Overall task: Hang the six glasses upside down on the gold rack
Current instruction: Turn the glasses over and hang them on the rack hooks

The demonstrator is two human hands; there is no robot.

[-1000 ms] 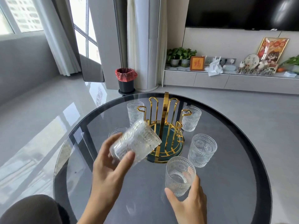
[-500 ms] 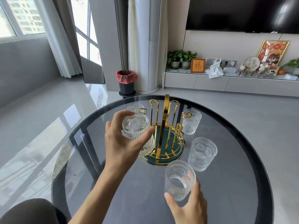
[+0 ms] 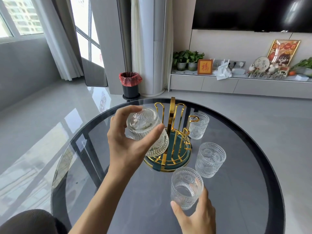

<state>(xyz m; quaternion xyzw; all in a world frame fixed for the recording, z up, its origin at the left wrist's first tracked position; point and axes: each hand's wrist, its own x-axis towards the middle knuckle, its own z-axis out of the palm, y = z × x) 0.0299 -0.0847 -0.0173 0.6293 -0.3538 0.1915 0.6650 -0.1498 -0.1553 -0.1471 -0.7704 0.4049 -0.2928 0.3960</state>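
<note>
The gold rack (image 3: 172, 132) with a green base stands mid-table, its hooked prongs rising. My left hand (image 3: 128, 141) grips an upside-down ribbed glass (image 3: 148, 132) over the rack's left prongs, base up. My right hand (image 3: 195, 218) holds an upright glass (image 3: 186, 187) standing on the table near me. Two more upright glasses stand right of the rack: one close (image 3: 210, 159), one farther back (image 3: 198, 124). Any glasses behind my left hand are hidden.
The round dark glass table (image 3: 244, 191) has a black rim. Beyond it are a bin with a red liner (image 3: 130, 84), a low TV cabinet (image 3: 236, 81) with plants and ornaments, and a knee (image 3: 28, 222) at lower left.
My left hand turned its glass fully upside down and carried it away from me, up over the rack's left prongs. My right hand stayed on the near glass.
</note>
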